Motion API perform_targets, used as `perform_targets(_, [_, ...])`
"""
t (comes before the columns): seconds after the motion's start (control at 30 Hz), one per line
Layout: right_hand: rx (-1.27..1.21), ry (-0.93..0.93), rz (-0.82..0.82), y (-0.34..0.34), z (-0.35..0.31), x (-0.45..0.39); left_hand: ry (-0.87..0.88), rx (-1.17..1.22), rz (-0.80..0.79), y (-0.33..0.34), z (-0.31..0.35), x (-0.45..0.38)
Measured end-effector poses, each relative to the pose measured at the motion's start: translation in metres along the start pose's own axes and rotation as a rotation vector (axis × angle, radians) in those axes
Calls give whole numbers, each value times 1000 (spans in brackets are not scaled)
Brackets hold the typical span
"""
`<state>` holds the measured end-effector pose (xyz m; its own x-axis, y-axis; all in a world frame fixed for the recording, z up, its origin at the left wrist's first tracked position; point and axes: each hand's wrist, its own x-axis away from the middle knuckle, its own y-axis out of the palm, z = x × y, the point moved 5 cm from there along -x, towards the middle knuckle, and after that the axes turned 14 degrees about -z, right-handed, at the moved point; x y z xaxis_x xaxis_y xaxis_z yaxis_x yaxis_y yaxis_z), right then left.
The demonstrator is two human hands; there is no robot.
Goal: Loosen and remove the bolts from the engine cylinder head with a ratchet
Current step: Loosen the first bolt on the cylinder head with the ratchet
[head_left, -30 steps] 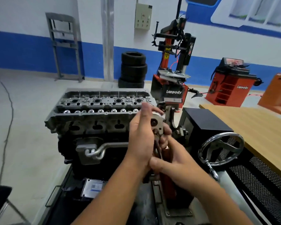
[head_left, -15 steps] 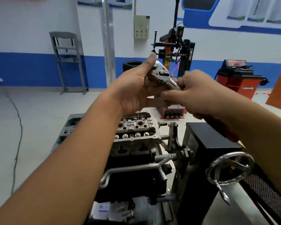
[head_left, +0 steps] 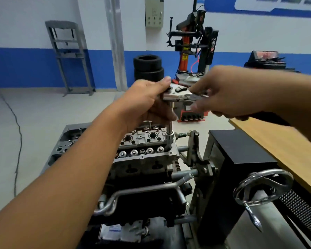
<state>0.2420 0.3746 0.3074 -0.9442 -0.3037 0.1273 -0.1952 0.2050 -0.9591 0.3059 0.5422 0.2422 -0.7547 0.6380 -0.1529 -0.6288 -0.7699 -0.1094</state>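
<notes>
The grey engine cylinder head (head_left: pixel 142 155) sits on top of the black engine block, with a row of round valve tops along its near edge. A silver ratchet (head_left: pixel 180 95) lies level above it. Its extension bar and socket (head_left: pixel 170 139) stand upright on the head's near right corner. My left hand (head_left: pixel 147 103) grips the ratchet head and the top of the bar, thumb up. My right hand (head_left: pixel 228 92) holds the ratchet handle from the right. The bolt under the socket is hidden.
The engine hangs on a black stand (head_left: pixel 237 168) with a chrome handwheel (head_left: pixel 262 187) at the right. A wooden table (head_left: pixel 284 146) runs along the far right. Stacked tyres (head_left: pixel 148 67), a red tyre changer (head_left: pixel 192 51) and a grey frame (head_left: pixel 68 56) stand by the back wall.
Both hands raised the ratchet from beside the engine, then lowered it. The socket now stands on the head's near right corner, and the ratchet lies level.
</notes>
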Motion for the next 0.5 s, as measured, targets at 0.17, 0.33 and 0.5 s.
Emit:
perform_targets(0.17, [-85, -7, 37, -18, 9, -6, 86, -82, -7, -9, 18, -18])
perform_targets(0.33, [-109, -17, 44, -19, 18, -12, 190, -165, -22, -12, 9, -30])
perform_targets(0.5, [-186, -37, 37, -16, 23, -10, 129, -473, -52, -18, -27, -27])
